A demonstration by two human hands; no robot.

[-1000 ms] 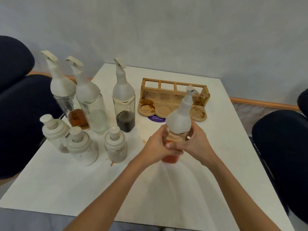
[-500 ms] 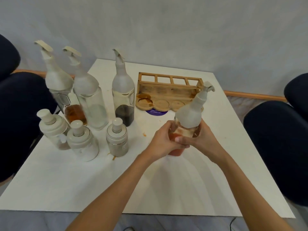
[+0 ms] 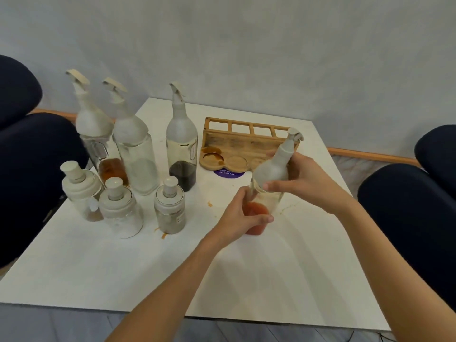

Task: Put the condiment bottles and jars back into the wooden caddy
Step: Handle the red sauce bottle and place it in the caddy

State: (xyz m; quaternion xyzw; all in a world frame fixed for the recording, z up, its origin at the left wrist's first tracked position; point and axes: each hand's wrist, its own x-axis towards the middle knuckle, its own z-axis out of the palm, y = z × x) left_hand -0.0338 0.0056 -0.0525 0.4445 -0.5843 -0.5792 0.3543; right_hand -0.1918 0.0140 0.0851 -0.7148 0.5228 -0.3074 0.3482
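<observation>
Both hands hold a glass bottle with red sauce point(image 3: 271, 169), tilted to the right, just in front of the wooden caddy point(image 3: 237, 141). My left hand point(image 3: 243, 215) grips its lower part around the red sauce. My right hand point(image 3: 306, 181) grips its frosted shoulder. The caddy stands at the table's back with its round slots bare. Left of it stand three tall bottles: one with dark sauce point(image 3: 182, 141), a clear one point(image 3: 134, 149) and one with amber liquid point(image 3: 95, 134). In front of them are three short jars point(image 3: 169, 206) point(image 3: 120, 208) point(image 3: 80, 191) with white lids.
The white table point(image 3: 148, 267) carries small orange stains near the jars. A purple round sticker point(image 3: 229, 173) lies in front of the caddy. Dark chairs flank the table on the left point(image 3: 29, 154) and right point(image 3: 407, 206). A grey wall rises behind.
The red-sauce bottle has tilted further right toward the caddy's right end. My right hand slid up to its shoulder while my left hand stayed low on it.
</observation>
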